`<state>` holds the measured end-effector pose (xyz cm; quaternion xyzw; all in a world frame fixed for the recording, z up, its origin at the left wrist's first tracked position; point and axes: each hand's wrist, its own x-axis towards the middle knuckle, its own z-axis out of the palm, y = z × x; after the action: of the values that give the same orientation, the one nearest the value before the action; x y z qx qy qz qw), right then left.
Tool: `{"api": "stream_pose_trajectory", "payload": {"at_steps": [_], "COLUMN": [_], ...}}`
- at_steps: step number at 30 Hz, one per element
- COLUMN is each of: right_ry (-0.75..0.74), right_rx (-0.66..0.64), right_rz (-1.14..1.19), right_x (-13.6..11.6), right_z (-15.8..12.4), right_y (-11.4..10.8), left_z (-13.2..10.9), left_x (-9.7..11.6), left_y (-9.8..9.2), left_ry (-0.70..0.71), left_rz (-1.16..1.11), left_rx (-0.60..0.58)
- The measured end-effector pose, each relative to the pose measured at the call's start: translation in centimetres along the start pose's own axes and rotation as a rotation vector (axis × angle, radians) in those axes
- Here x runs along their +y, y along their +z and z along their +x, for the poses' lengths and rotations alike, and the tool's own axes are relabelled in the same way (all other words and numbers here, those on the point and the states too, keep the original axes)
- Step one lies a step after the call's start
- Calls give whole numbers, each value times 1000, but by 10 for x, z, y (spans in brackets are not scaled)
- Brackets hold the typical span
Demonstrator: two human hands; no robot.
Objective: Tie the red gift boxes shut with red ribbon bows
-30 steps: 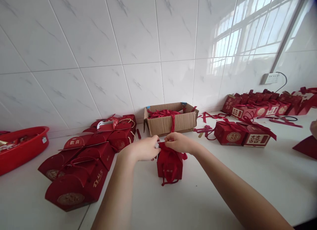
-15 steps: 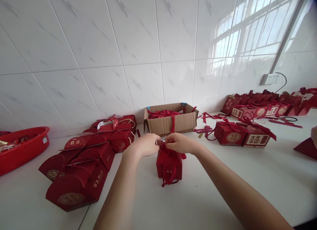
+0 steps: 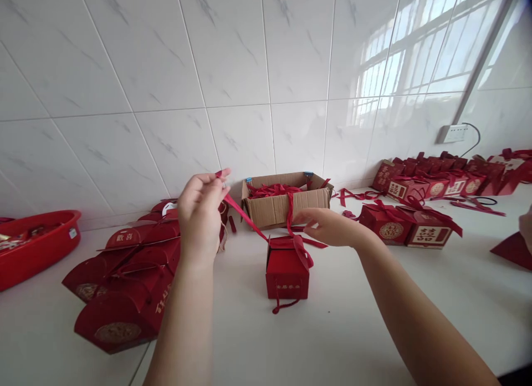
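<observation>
A small red gift box [image 3: 288, 272] stands upright on the white table in front of me, a cord handle hanging down its near face. Red ribbon [image 3: 245, 214] is looped at the top of this box, and one length runs taut up to the left. My left hand [image 3: 201, 208], raised left of the box, pinches the end of that length. Just behind and right of the box, my right hand [image 3: 326, 226] has its fingers loosely bent and apart, with nothing visible in them. Another ribbon tail lies below those fingers.
A cardboard box [image 3: 286, 208] of red ribbons stands against the tiled wall. Larger red boxes [image 3: 120, 314] and a red basin [image 3: 41, 253] are on the left. Two ribboned boxes [image 3: 390, 230], scissors [image 3: 469, 200] and more gift boxes [image 3: 440, 178] are on the right. Another person's hand shows at the right edge.
Both hands were together at the box top. My left hand has moved up and left, drawing the ribbon out; my right has shifted right. The ribbon no longer covers the box's near face.
</observation>
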<state>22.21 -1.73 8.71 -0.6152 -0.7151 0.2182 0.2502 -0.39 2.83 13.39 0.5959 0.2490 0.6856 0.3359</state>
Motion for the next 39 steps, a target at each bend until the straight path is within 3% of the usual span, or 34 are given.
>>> {"api": "stream_pose_trajectory", "payload": {"at_steps": [6, 11, 13, 18, 26, 30, 39], "right_ry": [-23, -27, -88, -190, -321, -361, -265], "right_rx": [-175, -186, -145, 85, 366, 422, 549], "right_rz": [-45, -80, -65, 34, 129, 151, 10], "right_x": [0, 3, 3, -5, -18, -18, -17], "right_z": [-2, 5, 5, -2, -12, -12, -21], "right_y": [-1, 7, 8, 3, -3, -4, -13], "left_z": [2, 1, 0, -4, -8, -10, -15], "left_x": [-12, -6, -4, -8, -6, 2, 27], "left_y": [-3, -4, -6, -10, -6, -5, -7], "left_ry": [-151, -154, -188, -374, -352, -280, -58], "left_rz": [488, 541, 602, 797, 792, 695, 228], "left_rx": [-183, -147, -213, -568, -696, -666, -366]}}
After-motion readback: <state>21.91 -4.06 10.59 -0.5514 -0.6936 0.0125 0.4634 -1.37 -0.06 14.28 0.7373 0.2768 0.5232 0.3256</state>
